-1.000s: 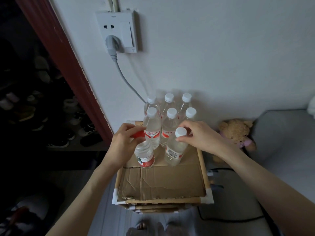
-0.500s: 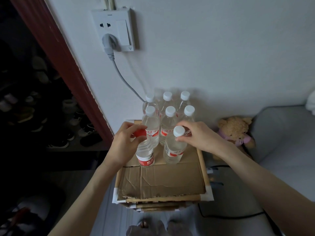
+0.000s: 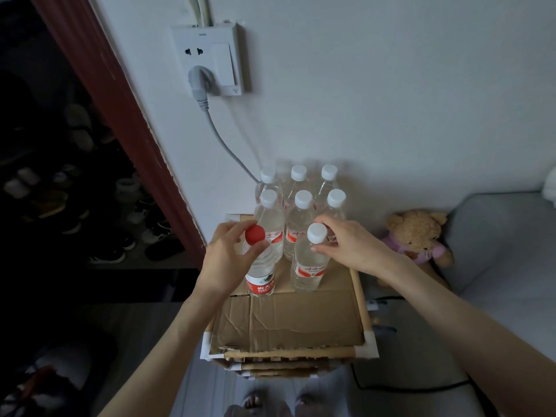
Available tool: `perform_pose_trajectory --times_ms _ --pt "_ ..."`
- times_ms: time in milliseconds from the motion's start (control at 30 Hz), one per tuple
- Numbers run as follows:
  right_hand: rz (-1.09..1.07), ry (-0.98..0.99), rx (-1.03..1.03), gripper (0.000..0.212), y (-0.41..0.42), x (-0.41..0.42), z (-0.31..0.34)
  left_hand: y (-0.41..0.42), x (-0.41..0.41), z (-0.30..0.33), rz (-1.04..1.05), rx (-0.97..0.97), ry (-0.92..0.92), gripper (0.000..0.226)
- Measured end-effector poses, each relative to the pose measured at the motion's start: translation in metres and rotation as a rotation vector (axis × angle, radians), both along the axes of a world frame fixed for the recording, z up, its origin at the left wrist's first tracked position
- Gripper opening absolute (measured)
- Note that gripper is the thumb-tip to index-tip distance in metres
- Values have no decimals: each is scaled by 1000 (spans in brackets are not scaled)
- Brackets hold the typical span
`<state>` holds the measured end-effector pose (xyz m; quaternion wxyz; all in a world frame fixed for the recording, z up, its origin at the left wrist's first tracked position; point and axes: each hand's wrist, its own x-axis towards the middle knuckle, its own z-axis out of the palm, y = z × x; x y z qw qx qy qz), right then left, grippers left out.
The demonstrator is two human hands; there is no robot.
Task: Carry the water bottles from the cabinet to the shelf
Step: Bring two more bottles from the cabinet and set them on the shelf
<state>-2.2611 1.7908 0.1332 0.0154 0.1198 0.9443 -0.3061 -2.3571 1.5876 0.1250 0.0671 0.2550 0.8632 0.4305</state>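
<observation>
Several clear water bottles with white caps (image 3: 299, 203) stand in two rows against the wall on a cardboard-topped shelf (image 3: 288, 320). In front of them stands a red-capped bottle (image 3: 261, 278); my left hand (image 3: 230, 254) grips its neck just under the cap. Beside it, to the right, stands a white-capped bottle (image 3: 310, 267); my right hand (image 3: 352, 246) pinches its neck with the fingertips. Both bottles rest upright on the cardboard.
A wall socket (image 3: 207, 58) with a grey plug and cable hangs above the bottles. A teddy bear (image 3: 416, 233) sits to the right by a grey cushion (image 3: 505, 251). A dark shoe rack (image 3: 75, 206) lies left, past a red door frame (image 3: 120, 115).
Both front bottles have shifted slightly back toward the rows and stand upright on the cardboard. My hands stay on their necks.
</observation>
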Motion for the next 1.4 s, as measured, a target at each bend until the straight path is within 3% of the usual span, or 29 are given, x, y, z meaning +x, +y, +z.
perform_pose_trajectory --times_ms 267,667,1233,1400 --pt "-23 30 -47 29 0 -4 3 7 -2 8 -61 11 -95 35" --pt "14 76 27 31 -5 -15 8 30 -6 9 -102 -62 17 35" --pt "-8 154 22 29 0 -21 0 36 -7 2 -157 41 92 27" --pt "-81 181 -47 45 -2 -17 -5 31 -10 -7 -187 67 51 36"
